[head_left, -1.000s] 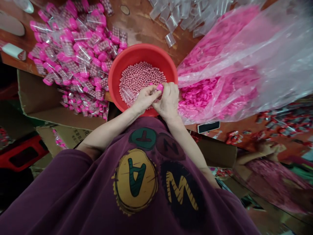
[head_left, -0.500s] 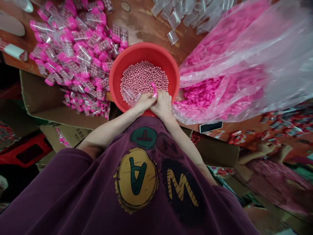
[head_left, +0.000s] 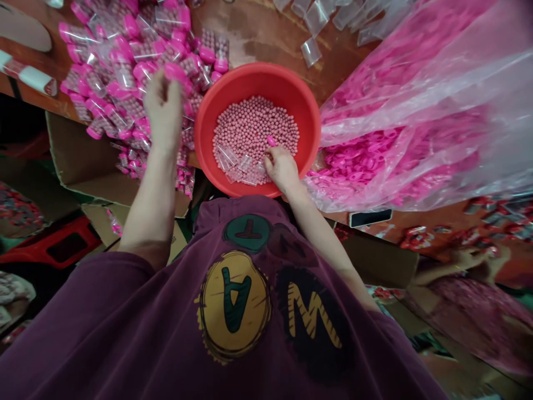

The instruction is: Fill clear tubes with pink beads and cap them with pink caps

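pink-capped bead vials [head_left: 122, 69]: heaped at all angles on the wooden table [head_left: 254, 36], left of the bowl; the left hand is over the heap's right side, the right hand well apart from it.
left hand [head_left: 163, 108]: over the vials, blurred, fingers pointing away from the body; 1 pink cap [head_left: 175, 72] shows right at the fingertips, but i cannot tell whether they are clamped on it or apart.
right hand [head_left: 283, 166]: inside the near right part of the bowl, fingers bent just over the beads; i cannot tell whether the fingertips are together.
small pink piece [head_left: 271, 141]: just beyond the right hand's fingers; gripped or loose, i cannot tell.
red plastic bowl [head_left: 258, 70]: at the table's near edge, between heap and bag.
pink beads [head_left: 254, 123]: spread over the bowl's bottom.
clear tubes in the bowl [head_left: 245, 163]: lying on the beads, left of the right hand.
clear plastic bag [head_left: 506, 128]: right of the bowl, full of pink plastic parts [head_left: 362, 155].
loose clear tubes [head_left: 318, 18]: beyond the bowl, to the right.
cardboard box [head_left: 77, 150]: below the table edge at left, more capped vials inside.
smartphone [head_left: 370, 217]: near the bag's lower edge.
co-worker's hands [head_left: 474, 259]: at far right, near red pieces.
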Demonstrator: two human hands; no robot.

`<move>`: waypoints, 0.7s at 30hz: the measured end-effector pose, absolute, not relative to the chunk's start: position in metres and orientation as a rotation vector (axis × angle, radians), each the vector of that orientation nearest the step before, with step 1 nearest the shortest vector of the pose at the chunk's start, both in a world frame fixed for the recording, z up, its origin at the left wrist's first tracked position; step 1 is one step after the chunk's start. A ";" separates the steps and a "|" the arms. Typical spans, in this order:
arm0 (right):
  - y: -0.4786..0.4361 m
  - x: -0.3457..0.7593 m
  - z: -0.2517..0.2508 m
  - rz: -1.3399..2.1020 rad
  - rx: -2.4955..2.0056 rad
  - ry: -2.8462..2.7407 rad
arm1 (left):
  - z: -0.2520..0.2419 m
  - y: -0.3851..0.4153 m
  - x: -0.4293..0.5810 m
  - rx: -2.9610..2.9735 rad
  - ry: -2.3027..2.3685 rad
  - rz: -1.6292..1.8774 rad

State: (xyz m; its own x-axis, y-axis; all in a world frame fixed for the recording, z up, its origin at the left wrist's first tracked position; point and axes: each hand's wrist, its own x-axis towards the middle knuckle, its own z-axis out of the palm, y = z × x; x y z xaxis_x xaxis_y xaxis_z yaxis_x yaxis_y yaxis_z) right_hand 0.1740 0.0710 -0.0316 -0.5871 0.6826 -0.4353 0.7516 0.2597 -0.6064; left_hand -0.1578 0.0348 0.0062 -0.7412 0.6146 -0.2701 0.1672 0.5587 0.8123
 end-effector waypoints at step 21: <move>0.057 0.164 -0.048 -2.996 1.669 0.779 | -0.039 -0.003 0.003 0.502 1.422 1.107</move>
State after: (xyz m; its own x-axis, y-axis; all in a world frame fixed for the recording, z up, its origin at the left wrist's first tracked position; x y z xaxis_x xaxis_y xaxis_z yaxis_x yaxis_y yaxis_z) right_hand 0.1636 0.0565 -0.0480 -0.4955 0.5151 -0.6994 -0.1092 -0.8358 -0.5381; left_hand 0.0027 -0.0029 -0.0387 -0.2025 0.8295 -0.5204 -0.3014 0.4529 0.8391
